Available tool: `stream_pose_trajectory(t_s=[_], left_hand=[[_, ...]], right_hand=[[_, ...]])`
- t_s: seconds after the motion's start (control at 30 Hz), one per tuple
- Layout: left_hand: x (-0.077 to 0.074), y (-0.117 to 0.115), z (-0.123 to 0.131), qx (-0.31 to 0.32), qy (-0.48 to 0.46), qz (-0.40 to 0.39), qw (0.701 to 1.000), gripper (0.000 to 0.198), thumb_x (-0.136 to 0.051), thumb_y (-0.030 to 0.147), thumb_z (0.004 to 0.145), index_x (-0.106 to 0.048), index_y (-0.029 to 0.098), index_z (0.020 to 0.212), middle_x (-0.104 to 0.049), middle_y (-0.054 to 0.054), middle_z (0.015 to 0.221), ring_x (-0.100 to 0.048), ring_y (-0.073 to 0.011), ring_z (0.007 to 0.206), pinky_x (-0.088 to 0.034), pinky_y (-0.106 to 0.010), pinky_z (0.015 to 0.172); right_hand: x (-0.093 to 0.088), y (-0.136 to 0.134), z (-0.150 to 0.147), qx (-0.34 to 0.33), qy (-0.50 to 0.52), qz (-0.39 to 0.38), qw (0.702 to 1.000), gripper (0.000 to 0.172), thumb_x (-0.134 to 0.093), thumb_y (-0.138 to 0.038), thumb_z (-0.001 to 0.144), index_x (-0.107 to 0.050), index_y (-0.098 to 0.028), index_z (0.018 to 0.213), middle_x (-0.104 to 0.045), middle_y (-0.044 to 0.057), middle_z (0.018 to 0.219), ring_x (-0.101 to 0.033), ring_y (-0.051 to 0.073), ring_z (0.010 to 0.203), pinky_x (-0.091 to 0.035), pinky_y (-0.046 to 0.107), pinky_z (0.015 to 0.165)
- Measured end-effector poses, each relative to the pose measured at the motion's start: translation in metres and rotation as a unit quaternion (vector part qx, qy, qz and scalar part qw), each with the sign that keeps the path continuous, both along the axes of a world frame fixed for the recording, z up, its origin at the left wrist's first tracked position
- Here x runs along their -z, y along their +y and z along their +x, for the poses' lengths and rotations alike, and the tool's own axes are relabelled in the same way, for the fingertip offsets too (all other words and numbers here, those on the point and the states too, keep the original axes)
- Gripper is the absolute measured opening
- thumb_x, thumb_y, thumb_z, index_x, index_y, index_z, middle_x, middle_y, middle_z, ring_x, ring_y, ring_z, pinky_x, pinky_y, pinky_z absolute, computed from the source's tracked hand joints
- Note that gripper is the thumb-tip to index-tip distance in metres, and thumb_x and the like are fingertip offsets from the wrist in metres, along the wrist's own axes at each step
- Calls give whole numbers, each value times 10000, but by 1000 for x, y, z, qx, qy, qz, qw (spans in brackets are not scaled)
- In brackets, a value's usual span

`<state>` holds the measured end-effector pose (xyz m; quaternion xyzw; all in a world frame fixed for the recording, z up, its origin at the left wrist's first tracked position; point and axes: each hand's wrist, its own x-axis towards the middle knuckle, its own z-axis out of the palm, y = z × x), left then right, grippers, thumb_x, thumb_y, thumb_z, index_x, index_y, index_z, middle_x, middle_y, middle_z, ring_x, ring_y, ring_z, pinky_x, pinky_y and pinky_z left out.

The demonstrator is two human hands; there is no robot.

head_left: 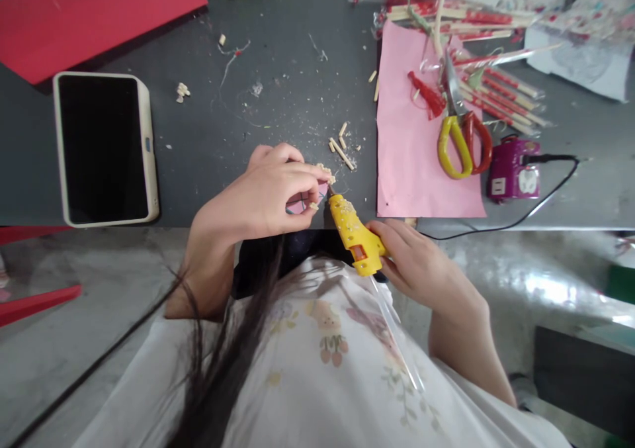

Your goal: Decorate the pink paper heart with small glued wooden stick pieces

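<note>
Gluing is in hand at the table's (213,170) near edge: left hand (268,193) pinches a small wooden piece (325,170), right hand (417,263) grips the yellow glue gun (354,233), nozzle touching the piece; a steady aim matters.

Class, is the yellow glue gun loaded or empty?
Loaded: a clear glue stick juts from the rear of the glue gun.

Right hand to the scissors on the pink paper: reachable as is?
Probably yes, but not free to grasp. The scissors lie on the pink paper ahead of the right hand, nothing between, yet that hand grips the yellow glue gun, its nozzle at the stick pieces pinched by the left hand.
</note>
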<state>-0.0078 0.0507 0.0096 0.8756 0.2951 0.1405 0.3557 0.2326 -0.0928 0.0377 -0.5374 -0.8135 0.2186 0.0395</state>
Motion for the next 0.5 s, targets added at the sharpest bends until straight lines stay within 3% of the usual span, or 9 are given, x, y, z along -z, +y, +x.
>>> stream_pose_trajectory(t_s=[0.17, 0.5], left_hand=[[0, 1, 1, 0, 0, -3, 1000, 49, -658, 196, 706, -665, 242, 719, -725, 56, 1139, -548, -248, 1096, -312, -474, 1035], [-13, 1, 1, 25, 66, 0, 997, 87, -565, 251, 785, -643, 235, 750, -679, 104, 1265, -501, -232, 1148, -292, -450, 1026]], right_hand=[[1, 0, -1, -1, -2, 7, 1000, 282, -389, -260, 986, -465, -129, 1224, -628, 150, 1079, -610, 253, 949, -525, 381, 814], [3, -3, -1, -3, -15, 33, 999, 292, -394, -263, 983, -497, -95, 1199, -623, 138, 1031, -599, 251, 907, -519, 375, 792]])
